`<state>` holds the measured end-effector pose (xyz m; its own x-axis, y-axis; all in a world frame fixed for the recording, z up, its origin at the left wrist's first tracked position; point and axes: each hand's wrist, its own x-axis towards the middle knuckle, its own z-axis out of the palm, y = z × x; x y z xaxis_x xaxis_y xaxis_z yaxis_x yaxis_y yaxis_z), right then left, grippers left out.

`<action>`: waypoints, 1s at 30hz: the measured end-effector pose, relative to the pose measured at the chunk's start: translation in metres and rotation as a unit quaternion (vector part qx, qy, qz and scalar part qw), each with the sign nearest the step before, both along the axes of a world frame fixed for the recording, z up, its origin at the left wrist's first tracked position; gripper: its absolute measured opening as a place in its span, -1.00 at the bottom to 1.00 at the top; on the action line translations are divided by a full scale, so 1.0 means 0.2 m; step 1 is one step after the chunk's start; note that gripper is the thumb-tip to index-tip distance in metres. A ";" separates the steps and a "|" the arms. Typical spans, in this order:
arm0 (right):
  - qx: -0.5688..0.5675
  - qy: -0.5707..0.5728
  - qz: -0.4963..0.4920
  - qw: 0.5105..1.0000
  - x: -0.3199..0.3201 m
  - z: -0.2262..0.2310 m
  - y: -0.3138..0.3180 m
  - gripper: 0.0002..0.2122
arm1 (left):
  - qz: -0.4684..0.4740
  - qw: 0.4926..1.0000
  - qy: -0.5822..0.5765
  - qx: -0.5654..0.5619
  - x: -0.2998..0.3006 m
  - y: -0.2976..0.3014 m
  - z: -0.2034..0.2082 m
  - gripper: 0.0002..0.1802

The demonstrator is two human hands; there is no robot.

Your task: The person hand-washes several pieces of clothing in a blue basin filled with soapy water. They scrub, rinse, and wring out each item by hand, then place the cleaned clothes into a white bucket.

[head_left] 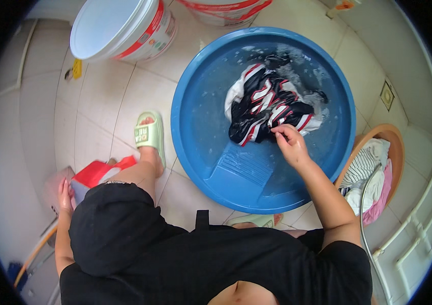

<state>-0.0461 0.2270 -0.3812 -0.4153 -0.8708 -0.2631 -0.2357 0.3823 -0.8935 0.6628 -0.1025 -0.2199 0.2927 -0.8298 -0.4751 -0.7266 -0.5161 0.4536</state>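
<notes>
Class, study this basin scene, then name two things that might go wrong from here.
Sudsy water could slop over the rim of the blue basin onto the tiled floor, perhaps making it slippery under the green slippers. The right hand seems to pinch only a small part of the wet black garment, so it might slip free.

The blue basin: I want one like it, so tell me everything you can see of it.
The blue basin is round, wide and looks like plastic, with a thick rim. A ribbed washboard panel slopes inside its near side. It stands upright on the tiled floor, holding water with suds and a bunched black garment with red and white trim. The right hand reaches over it. Whether the orange tub at its right touches it, I cannot tell.
</notes>
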 end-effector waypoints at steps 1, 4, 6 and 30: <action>0.010 0.003 0.009 1.000 -0.02 0.00 0.01 -0.88 | -0.003 1.000 0.012 -0.009 -0.02 0.02 0.00 -0.30; 0.024 0.006 0.038 0.999 -0.03 0.00 0.01 -0.88 | -0.013 0.999 0.036 -0.014 -0.12 0.09 -0.05 -0.33; 0.030 0.019 0.095 0.995 -0.02 -0.01 -0.03 -0.88 | 0.001 0.999 0.038 -0.004 -0.02 0.28 -0.06 -0.34; 0.365 0.239 -0.018 0.900 0.22 -0.06 -0.34 -0.19 | 0.357 0.921 0.063 0.140 -1.84 0.62 -1.03 -0.24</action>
